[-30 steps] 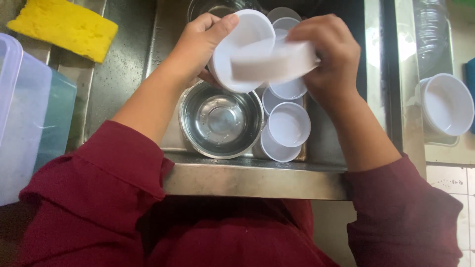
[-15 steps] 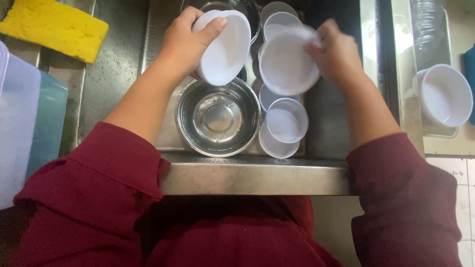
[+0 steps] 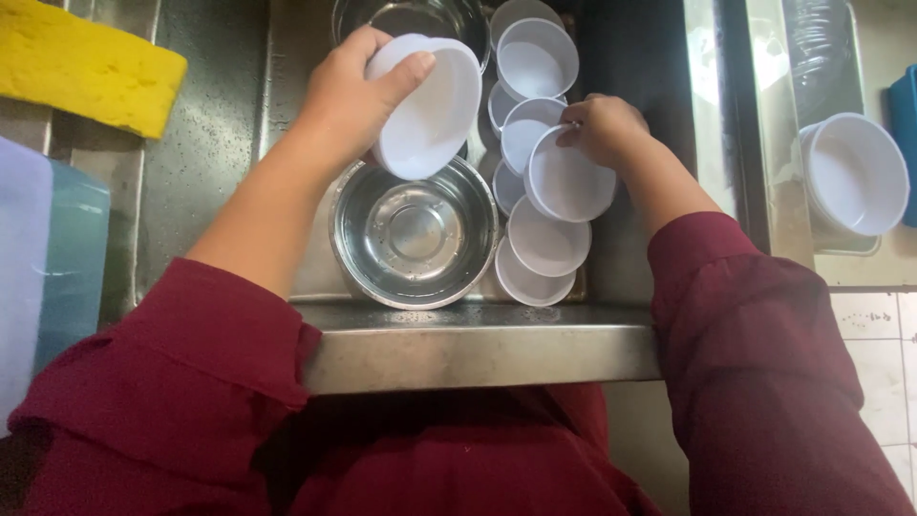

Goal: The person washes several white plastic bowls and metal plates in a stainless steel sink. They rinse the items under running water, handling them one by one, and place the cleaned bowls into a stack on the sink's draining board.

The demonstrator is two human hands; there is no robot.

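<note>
Left hand (image 3: 358, 96) clamped on a white bowl (image 3: 430, 107), thumb over the rim, fingers behind the wall, bowl tilted and held above the steel bowl (image 3: 415, 234) in the sink (image 3: 239, 115). Right hand (image 3: 602, 129) closed on the rim of a second white bowl (image 3: 570, 180), fingers pinched at its top edge, the bowl leaning on the row of small bowls (image 3: 544, 244) lined along the sink's right side.

Judged light, stiff plastic, likely wet and therefore slippery; not fragile, though apt to skid out of a loose pinch. Best taken at the rim, thumb inside or over the lip, fingers on the outer wall, as seen here.

Little spare room inside the sink: steel bowl filling the left half, white bowls overlapping on the right, another steel bowl (image 3: 411, 19) at the far end. Front edge of the sink just below the bowls, near the maroon sleeves (image 3: 755, 315). More room on the counter: yellow sponge (image 3: 86, 67) well off to the left, clear containers (image 3: 43, 258) at the left border, a lone white bowl (image 3: 855, 172) on the right past the sink wall.
</note>
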